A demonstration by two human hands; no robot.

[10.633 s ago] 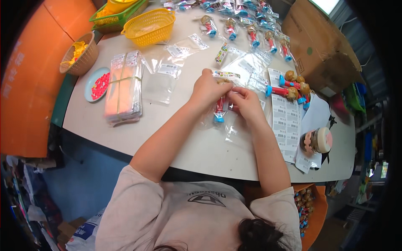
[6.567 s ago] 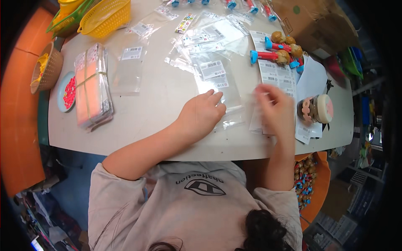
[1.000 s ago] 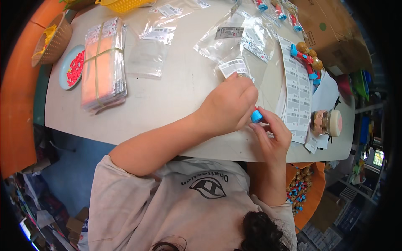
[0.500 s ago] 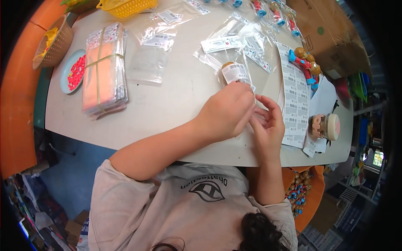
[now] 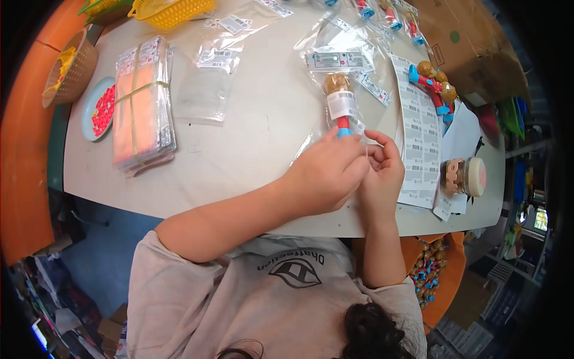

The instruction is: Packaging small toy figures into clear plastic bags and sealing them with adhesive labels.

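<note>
A stick toy with a lumpy brown ball head [image 5: 336,82], red stem and blue foot lies inside a slick clear bag [image 5: 356,124], beneath a flat white label [image 5: 342,104], just beyond both hands. The left hand [image 5: 330,170] closes its curled fingers on the bag's near end. The right hand [image 5: 382,167] is half curled beside it; whether it pinches film, I cannot tell. Right lie smooth paper label sheets [image 5: 420,143].

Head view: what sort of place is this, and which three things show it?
Probably a small packing workshop: a banded stack of flat, clear plastic bags, a white paper sheet of printed labels, and a brown-topped, red-and-blue item in clear plastic all point that way.
</note>
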